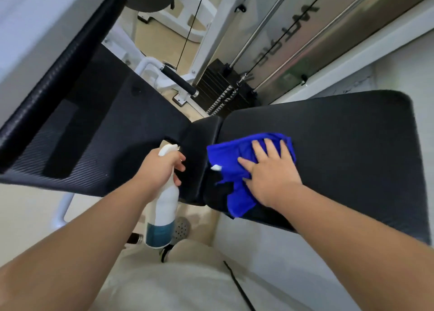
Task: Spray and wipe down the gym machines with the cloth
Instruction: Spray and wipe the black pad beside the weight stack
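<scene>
A black padded bench seat (340, 146) lies at the right, and a second black pad (94, 132) slopes up to the left. A blue cloth (234, 160) is spread on the near end of the right pad. My right hand (270, 170) presses flat on the cloth with fingers straight and spread. My left hand (162, 167) grips the neck of a white spray bottle (164, 207) with a teal lower band, its nozzle pointing toward the gap between the two pads.
A black weight stack (220, 94) with chrome guide rods (263, 24) and a cable stands behind the pads. A white frame arm with a black foam handle (180, 80) sits above the gap. A white frame leg (62, 212) stands at lower left on the beige floor.
</scene>
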